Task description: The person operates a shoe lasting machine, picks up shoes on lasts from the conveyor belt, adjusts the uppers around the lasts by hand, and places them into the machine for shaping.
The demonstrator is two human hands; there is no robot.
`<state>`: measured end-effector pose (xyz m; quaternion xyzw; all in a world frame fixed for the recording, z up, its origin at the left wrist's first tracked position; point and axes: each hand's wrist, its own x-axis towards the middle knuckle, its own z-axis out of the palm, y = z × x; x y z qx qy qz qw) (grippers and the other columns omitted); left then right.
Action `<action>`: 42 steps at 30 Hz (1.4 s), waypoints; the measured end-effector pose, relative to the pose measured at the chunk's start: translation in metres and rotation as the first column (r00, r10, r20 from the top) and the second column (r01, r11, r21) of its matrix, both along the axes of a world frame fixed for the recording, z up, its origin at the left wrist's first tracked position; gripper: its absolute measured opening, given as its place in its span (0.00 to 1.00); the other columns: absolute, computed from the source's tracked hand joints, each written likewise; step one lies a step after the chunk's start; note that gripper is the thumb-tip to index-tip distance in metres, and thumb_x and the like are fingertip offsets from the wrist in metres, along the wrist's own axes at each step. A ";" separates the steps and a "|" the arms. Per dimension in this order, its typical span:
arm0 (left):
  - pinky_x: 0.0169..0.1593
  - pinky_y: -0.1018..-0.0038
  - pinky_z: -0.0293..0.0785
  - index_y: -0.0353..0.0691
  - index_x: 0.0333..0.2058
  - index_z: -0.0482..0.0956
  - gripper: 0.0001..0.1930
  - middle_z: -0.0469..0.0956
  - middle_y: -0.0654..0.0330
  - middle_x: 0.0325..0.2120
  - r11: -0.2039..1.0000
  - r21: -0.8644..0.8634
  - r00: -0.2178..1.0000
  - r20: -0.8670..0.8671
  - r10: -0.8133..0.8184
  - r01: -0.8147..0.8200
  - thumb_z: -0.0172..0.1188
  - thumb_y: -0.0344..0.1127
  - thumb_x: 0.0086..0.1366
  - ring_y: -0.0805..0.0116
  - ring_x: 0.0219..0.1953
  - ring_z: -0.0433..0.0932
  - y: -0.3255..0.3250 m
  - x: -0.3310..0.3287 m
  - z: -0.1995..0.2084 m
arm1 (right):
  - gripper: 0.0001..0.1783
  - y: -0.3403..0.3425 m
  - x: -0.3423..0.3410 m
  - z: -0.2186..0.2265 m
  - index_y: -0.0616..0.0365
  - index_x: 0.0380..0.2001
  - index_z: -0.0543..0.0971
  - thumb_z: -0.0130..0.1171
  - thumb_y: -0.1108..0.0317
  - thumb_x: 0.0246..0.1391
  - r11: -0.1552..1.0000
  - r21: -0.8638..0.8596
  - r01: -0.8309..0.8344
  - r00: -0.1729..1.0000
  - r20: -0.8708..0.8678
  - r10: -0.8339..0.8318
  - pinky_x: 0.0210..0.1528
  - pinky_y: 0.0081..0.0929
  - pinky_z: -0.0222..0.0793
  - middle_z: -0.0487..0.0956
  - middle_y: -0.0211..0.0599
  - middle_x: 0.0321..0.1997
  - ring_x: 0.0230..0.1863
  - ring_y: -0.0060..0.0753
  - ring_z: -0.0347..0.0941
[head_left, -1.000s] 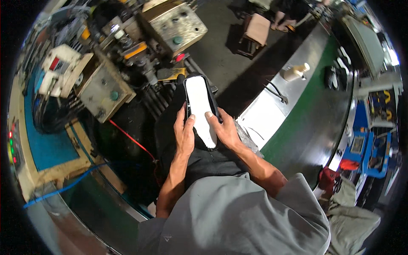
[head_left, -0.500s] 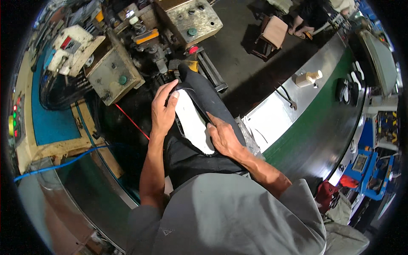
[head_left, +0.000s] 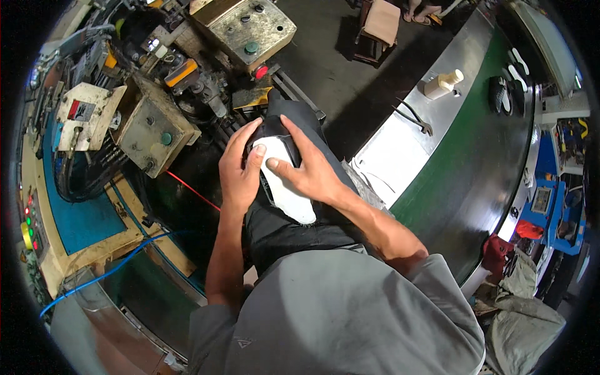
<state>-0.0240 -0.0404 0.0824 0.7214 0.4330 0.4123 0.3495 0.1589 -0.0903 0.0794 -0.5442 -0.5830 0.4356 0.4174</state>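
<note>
A shoe upper (head_left: 290,199), black with a white sole-shaped bottom facing up, lies across my lap. My left hand (head_left: 240,169) wraps its left side near the far end, with the thumb pressed on the white face. From the other side my right hand (head_left: 312,172) grips the same end, its fingers along the black edge and its thumb on the white bottom. The near end of the white piece is uncovered and looks frayed at its rim. My fingertips partly hide the far end.
To the right runs a green conveyor belt (head_left: 431,187) with a metal ledge carrying pincers (head_left: 420,122) and a pale bottle (head_left: 440,85). Shoes (head_left: 500,94) sit farther along the belt. Machine control boxes (head_left: 153,128) stand ahead on the left. A stool (head_left: 380,28) is beyond.
My right hand has moved from the near right edge up to the far end, its thumb now on the white face. My left hand stays at that end. The view has shifted slightly.
</note>
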 end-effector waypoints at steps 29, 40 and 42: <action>0.57 0.57 0.75 0.30 0.59 0.76 0.21 0.80 0.42 0.53 0.953 0.030 0.954 -0.006 0.301 -0.300 0.56 0.39 0.76 0.46 0.55 0.80 -0.025 -0.008 -0.020 | 0.49 -0.026 -0.010 -0.018 0.62 0.75 0.57 0.69 0.53 0.59 0.986 -0.139 -0.089 0.996 -0.002 0.090 0.75 0.44 0.56 0.66 0.65 0.72 0.75 0.58 0.61; 0.72 0.57 0.60 0.22 0.71 0.53 0.57 0.66 0.40 0.67 0.958 -0.259 0.822 0.567 0.047 0.124 0.75 0.53 0.55 0.51 0.69 0.66 -0.046 -0.045 0.063 | 0.70 -0.021 0.002 -0.012 0.55 0.76 0.54 0.81 0.75 0.25 0.911 0.345 -0.228 0.921 0.379 0.087 0.70 0.55 0.60 0.59 0.61 0.72 0.69 0.65 0.60; 0.73 0.59 0.60 0.27 0.70 0.60 0.53 0.68 0.44 0.67 0.962 -0.237 0.852 0.524 0.007 0.138 0.78 0.39 0.48 0.53 0.69 0.67 -0.043 -0.041 0.059 | 0.71 -0.010 0.011 -0.004 0.53 0.74 0.58 0.81 0.74 0.19 0.851 0.444 -0.281 0.895 0.441 0.065 0.67 0.57 0.62 0.60 0.63 0.71 0.67 0.66 0.62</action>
